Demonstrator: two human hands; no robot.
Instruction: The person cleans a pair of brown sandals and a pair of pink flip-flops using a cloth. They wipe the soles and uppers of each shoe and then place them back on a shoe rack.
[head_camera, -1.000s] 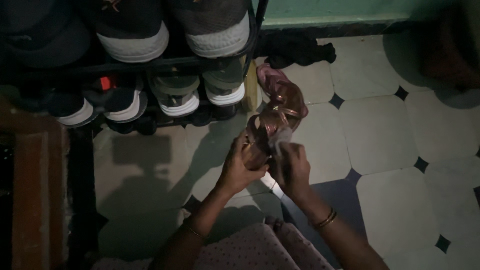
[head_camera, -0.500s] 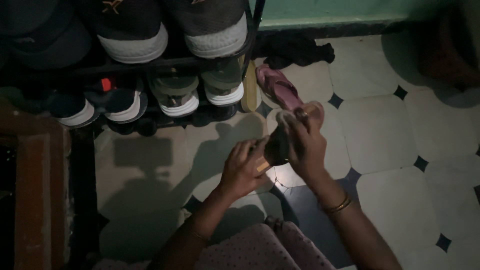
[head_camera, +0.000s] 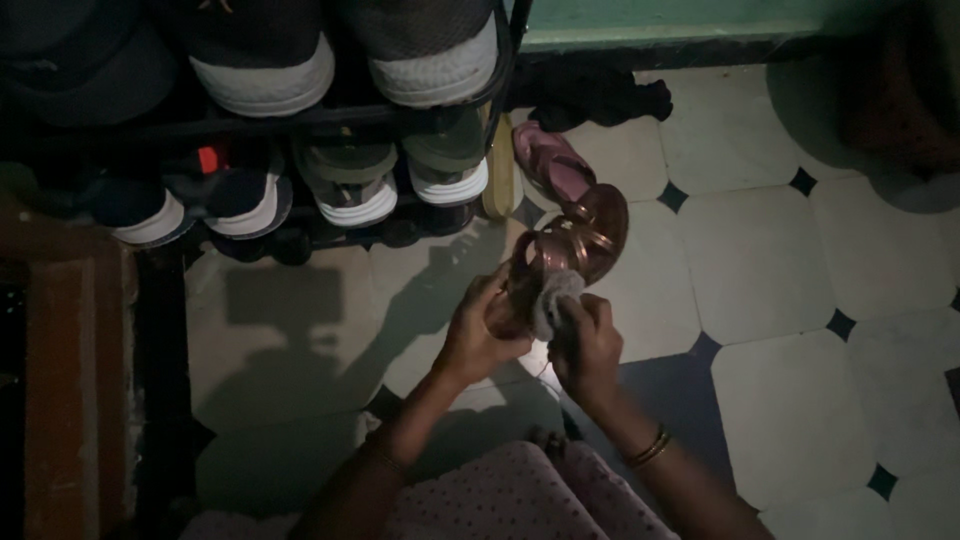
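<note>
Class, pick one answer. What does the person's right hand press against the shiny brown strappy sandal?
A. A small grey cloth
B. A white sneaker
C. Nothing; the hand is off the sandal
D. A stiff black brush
A. The right hand holds a small grey cloth bunched against the shiny brown strappy sandal, while the left hand grips the sandal's near end.

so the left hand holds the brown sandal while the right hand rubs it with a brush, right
Not a brush: in the head view the right hand presses a small grey cloth against the brown sandal. The left hand does hold the sandal.
</note>
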